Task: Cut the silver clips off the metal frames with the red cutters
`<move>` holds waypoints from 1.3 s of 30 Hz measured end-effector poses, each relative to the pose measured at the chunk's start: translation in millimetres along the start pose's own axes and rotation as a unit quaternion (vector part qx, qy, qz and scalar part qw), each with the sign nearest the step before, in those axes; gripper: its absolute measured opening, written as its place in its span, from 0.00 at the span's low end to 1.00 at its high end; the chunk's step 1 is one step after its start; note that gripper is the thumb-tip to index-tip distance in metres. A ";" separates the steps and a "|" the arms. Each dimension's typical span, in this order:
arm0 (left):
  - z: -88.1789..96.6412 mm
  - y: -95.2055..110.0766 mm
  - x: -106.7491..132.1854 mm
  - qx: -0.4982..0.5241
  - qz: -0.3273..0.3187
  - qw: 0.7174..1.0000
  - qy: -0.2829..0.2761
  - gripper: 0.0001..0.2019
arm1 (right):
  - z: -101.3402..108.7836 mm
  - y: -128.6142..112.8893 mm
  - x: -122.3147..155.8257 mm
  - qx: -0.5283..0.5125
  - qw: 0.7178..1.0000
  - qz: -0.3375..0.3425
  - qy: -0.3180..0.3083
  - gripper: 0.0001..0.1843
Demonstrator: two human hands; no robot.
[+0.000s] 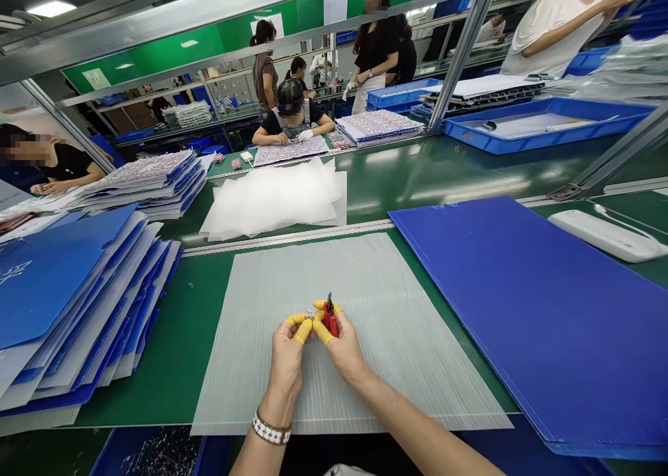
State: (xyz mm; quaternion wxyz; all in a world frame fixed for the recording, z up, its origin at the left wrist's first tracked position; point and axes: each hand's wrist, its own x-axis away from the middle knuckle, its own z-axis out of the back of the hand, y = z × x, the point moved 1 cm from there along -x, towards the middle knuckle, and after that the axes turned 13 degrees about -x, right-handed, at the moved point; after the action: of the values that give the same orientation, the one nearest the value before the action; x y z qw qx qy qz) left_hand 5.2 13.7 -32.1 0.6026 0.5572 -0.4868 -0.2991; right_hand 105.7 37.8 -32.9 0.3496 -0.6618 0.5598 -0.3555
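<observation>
Folders of blue plastic (52,288) pile along the left edge of the bench (177,365). On the grey ribbed plastic sheet (412,351) at the near edge, my left hand (286,358), its fingers in yellow finger cots (303,330), seems to pinch a tiny silver part (311,314). My right hand (342,347) is clenched around small red-handled cutters (328,316), their tips pointing up, just beside that part. Right of the sheet lies a blue board (501,323), and past it, toward the right edge, a white plastic bar (605,236).
</observation>
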 end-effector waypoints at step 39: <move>13.0 12.9 18.2 -0.275 -0.176 0.942 -0.082 0.07 | 55.7 -79.4 1.7 0.610 0.728 0.138 -0.281 0.13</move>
State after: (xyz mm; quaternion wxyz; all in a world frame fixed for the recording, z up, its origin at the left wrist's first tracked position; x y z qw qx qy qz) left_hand -2.8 -5.1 -16.3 0.6285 0.4197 -0.3274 -0.5671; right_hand 193.0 50.0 7.6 0.8644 -0.2914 0.1839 -0.3661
